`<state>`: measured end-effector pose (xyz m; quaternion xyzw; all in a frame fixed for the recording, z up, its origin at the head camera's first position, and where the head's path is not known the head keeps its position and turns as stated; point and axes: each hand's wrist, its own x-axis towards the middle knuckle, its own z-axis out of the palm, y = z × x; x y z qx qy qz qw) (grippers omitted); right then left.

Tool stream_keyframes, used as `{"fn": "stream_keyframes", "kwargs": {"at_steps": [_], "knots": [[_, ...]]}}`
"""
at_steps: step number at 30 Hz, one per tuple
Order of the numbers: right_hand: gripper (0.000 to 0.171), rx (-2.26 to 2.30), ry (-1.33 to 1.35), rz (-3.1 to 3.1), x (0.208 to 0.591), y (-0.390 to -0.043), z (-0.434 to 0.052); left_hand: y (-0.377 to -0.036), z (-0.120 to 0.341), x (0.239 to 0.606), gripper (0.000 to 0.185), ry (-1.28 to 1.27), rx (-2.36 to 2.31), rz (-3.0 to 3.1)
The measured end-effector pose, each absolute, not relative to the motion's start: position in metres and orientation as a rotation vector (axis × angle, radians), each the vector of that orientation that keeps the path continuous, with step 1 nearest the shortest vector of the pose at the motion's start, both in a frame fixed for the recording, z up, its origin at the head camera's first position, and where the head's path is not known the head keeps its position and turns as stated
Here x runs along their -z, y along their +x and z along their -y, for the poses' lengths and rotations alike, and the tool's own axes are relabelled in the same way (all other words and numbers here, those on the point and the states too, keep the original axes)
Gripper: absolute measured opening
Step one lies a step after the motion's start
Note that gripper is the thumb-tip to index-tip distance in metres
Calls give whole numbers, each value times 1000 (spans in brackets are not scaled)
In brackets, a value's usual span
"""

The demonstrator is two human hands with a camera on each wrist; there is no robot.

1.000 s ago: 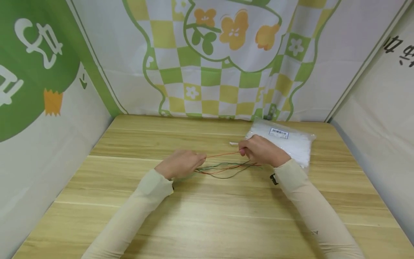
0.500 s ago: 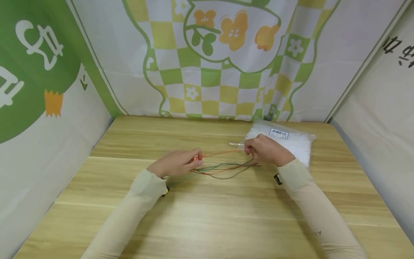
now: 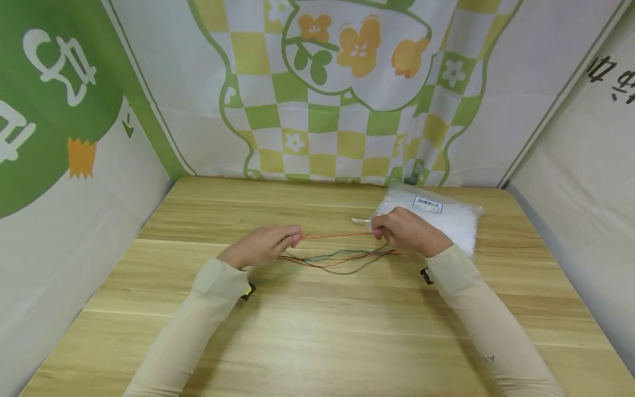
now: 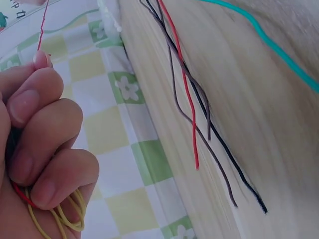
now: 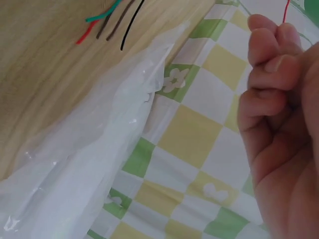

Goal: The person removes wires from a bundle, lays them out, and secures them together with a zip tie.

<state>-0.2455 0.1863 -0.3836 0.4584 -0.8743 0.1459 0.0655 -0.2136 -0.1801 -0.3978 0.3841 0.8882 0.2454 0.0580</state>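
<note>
A thin red wire (image 3: 337, 236) runs nearly straight between my hands. My left hand (image 3: 263, 243) pinches one end of it between thumb and forefinger. In the left wrist view its other fingers curl over a bundle with yellow wire loops (image 4: 75, 214) showing below them. My right hand (image 3: 409, 231) pinches the other end, thumb against forefinger; the right wrist view shows the red wire (image 5: 285, 11) leaving the fingertips. Below the stretched wire lie several loose wires (image 3: 342, 271), red, black, brown and green, on the wooden table (image 3: 327, 331).
A clear plastic bag (image 3: 458, 223) of white contents, with a barcode label (image 3: 428, 205), lies behind my right hand. A small white piece (image 3: 360, 220) pokes out at its left. Printed cloth walls (image 3: 322, 121) enclose the table at the back and sides.
My left hand has moved left, its fingers loosening midway and then pinching the red wire again. The span of red wire between the hands is longer. My right hand has shifted slightly right.
</note>
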Motion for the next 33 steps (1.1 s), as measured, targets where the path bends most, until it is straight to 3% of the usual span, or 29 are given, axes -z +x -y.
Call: {"fn": "stream_keyframes", "kwargs": {"at_steps": [11, 33], "knots": [[33, -508, 1359, 2683, 387, -244, -184, -213, 192, 401, 34, 997, -865, -2609], [35, -557, 1340, 2694, 382, -245, -181, -212, 209, 397, 33, 836, -980, -2595]]}}
